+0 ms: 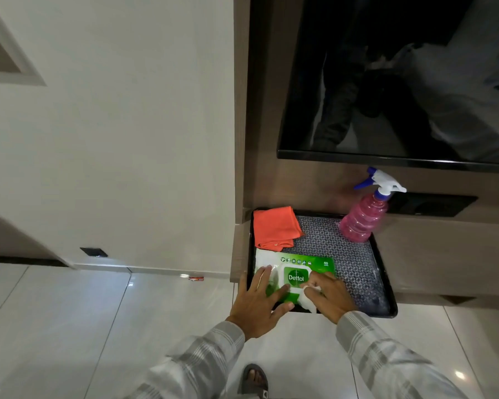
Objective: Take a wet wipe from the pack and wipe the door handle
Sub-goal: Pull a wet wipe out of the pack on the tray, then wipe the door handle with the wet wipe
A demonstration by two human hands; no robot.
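Observation:
A green and white Dettol wet wipe pack (303,266) lies at the near left of a black tray (383,286). My left hand (260,300) rests flat on the pack's left part, fingers spread, pressing it down. My right hand (329,295) sits at the pack's right side with its fingers closed on a white wet wipe (308,300) that hangs crumpled over the tray's near edge. The pack's white lid with the logo shows between both hands. No door handle is in view.
An orange folded cloth (274,230) lies at the tray's far left. A pink spray bottle (363,217) with a blue and white trigger stands at the far right corner. A dark TV screen (401,82) hangs above. White wall and glossy floor tiles lie left.

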